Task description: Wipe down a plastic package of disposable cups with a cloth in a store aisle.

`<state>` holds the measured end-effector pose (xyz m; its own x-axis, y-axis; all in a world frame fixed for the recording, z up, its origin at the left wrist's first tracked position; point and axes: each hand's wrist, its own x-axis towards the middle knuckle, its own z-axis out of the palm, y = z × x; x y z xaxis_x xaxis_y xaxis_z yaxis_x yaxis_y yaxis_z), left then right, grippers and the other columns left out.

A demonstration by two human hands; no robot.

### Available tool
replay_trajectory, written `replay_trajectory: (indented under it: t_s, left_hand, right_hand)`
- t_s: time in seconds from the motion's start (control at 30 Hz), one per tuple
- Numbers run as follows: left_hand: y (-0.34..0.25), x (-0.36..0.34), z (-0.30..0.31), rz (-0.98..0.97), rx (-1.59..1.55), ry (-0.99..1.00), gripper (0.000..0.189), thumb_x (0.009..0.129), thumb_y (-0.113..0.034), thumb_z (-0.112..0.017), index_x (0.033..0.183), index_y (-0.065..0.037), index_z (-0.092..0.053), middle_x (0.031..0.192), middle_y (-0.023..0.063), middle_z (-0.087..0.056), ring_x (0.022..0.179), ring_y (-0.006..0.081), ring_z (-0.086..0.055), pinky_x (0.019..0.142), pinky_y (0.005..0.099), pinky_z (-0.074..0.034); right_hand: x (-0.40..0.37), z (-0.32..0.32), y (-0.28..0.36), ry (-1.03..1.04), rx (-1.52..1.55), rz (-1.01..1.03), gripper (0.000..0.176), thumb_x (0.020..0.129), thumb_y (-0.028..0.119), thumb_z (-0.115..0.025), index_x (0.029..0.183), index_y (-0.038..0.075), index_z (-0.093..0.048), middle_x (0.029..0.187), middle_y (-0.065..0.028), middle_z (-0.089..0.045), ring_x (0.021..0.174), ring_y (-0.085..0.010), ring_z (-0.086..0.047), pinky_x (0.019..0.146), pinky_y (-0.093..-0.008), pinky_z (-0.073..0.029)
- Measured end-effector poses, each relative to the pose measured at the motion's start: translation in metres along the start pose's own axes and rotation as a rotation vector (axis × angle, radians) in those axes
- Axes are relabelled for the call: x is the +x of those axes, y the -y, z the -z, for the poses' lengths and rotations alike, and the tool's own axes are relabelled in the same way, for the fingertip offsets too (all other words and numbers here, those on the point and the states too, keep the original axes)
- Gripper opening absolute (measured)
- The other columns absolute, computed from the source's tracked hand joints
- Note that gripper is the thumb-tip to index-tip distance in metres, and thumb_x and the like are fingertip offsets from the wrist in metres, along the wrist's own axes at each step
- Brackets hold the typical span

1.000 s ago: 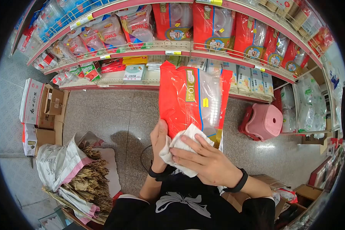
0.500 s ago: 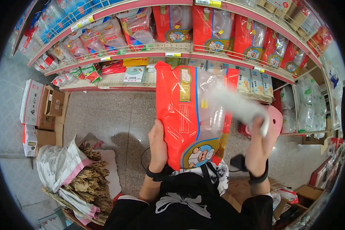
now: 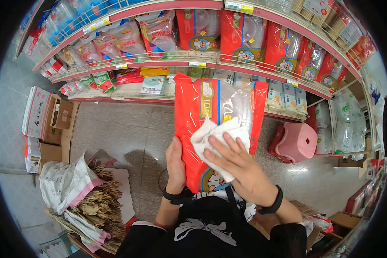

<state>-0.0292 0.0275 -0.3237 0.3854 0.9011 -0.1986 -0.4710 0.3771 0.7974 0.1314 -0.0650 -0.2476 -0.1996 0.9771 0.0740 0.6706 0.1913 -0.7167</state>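
Observation:
My left hand is closed on the left edge of a red-and-clear plastic bag of disposable tableware, which stands upright in front of my body. Round, clear plastic pieces show through its window, and a cartoon chef is printed low on it, partly covered. Against the front of the bag, my right hand presses a white cloth. The fingers of that hand lie spread over the cloth; its thumb is hard to make out. Both wrists wear black bands.
Shelves ahead hold similar red bags, bags marked BOWLS and boxed goods. A pink stool stands to the right. Cardboard boxes are at the left, above a white sack with dried plant stalks.
My right hand has swung left and down from beside the bag, bringing the cloth onto its front. The left hand keeps its hold, and the bag has barely moved.

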Motion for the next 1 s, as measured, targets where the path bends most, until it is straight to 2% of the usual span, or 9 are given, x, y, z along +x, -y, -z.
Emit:
replay_trajectory:
  t_s: [0.33,0.43,0.5,0.57,0.67,0.73,0.8,0.93,1.0]
  left_hand:
    - [-0.010,0.010,0.010,-0.057,-0.020,-0.091,0.052,0.099,-0.044,-0.033,0.122,0.001,-0.046,0.113,0.0123,-0.058,0.096,0.0168,-0.060,0.083,0.0305,-0.049]
    - [-0.013,0.007,0.009,-0.069,0.015,-0.092,0.051,0.099,-0.043,-0.033,0.122,0.001,-0.045,0.113,0.0125,-0.058,0.097,0.0168,-0.061,0.082,0.0302,-0.050]
    - [-0.014,0.008,0.007,-0.048,-0.011,-0.102,0.051,0.099,-0.043,-0.033,0.122,0.001,-0.046,0.113,0.0126,-0.059,0.097,0.0165,-0.061,0.082,0.0302,-0.050]
    - [-0.012,0.007,0.003,-0.024,-0.044,-0.114,0.051,0.099,-0.043,-0.034,0.122,0.001,-0.046,0.113,0.0126,-0.059,0.097,0.0163,-0.060,0.083,0.0301,-0.050]
    - [-0.004,0.005,-0.002,-0.017,0.003,-0.042,0.049,0.100,-0.040,-0.034,0.124,0.002,-0.045,0.116,0.0125,-0.057,0.101,0.0152,-0.058,0.087,0.0301,-0.047]
    - [0.006,0.004,-0.014,-0.096,0.115,-0.069,0.049,0.100,-0.039,-0.033,0.126,0.001,-0.043,0.117,0.0121,-0.056,0.102,0.0162,-0.058,0.087,0.0306,-0.047]
    - [0.013,0.003,-0.019,-0.194,0.274,-0.061,0.048,0.101,-0.035,-0.032,0.130,0.002,-0.039,0.124,0.0111,-0.052,0.108,0.0156,-0.052,0.093,0.0296,-0.041]
    - [0.001,-0.008,-0.033,-0.255,0.282,-0.020,0.045,0.101,-0.031,-0.033,0.132,0.002,-0.036,0.130,0.0107,-0.045,0.116,0.0149,-0.043,0.099,0.0291,-0.034]
    - [-0.002,-0.013,-0.031,-0.248,0.318,0.030,0.045,0.101,-0.029,-0.034,0.134,0.001,-0.034,0.131,0.0105,-0.044,0.117,0.0148,-0.042,0.100,0.0292,-0.033]
  right_hand:
    - [-0.034,-0.045,0.000,0.121,-0.044,0.045,0.071,0.070,-0.006,-0.047,0.138,0.015,-0.040,0.148,-0.0009,-0.030,0.139,-0.0222,-0.023,0.113,-0.0412,-0.016]
    - [-0.036,-0.036,-0.006,0.128,0.072,0.073,0.063,0.073,-0.006,-0.047,0.133,0.012,-0.047,0.141,-0.0025,-0.042,0.134,-0.0247,-0.033,0.111,-0.0422,-0.023]
    - [-0.040,-0.021,-0.018,0.056,0.431,0.057,0.039,0.084,-0.001,-0.045,0.122,0.004,-0.054,0.126,-0.0106,-0.056,0.122,-0.0275,-0.049,0.104,-0.0419,-0.036]
    - [-0.063,-0.019,-0.011,-0.419,0.537,-0.356,0.027,0.094,0.010,-0.042,0.112,-0.005,-0.056,0.111,-0.0170,-0.063,0.110,-0.0297,-0.059,0.095,-0.0405,-0.045]
    - [-0.052,-0.029,0.003,-0.779,0.354,-0.452,0.034,0.097,0.018,-0.039,0.111,-0.009,-0.054,0.112,-0.0220,-0.061,0.108,-0.0293,-0.058,0.091,-0.0389,-0.046]
    - [-0.033,-0.043,0.005,-0.662,0.188,-0.230,0.027,0.092,0.009,-0.046,0.115,-0.004,-0.053,0.118,-0.0255,-0.055,0.118,-0.0363,-0.050,0.100,-0.0430,-0.037]
    - [-0.031,-0.059,-0.002,-0.340,0.118,-0.177,0.065,0.080,0.015,-0.068,0.133,-0.001,-0.034,0.145,-0.0279,-0.021,0.134,-0.0462,-0.022,0.107,-0.0512,-0.025]
    - [-0.033,-0.086,-0.009,-0.355,-0.018,-0.135,0.106,0.063,0.033,-0.082,0.138,-0.001,-0.016,0.144,-0.0341,-0.009,0.132,-0.0555,-0.012,0.105,-0.0611,-0.019]
    - [-0.034,-0.090,-0.015,-0.372,-0.060,-0.117,0.106,0.063,0.032,-0.083,0.138,-0.001,-0.015,0.144,-0.0342,-0.009,0.132,-0.0558,-0.012,0.105,-0.0618,-0.019]
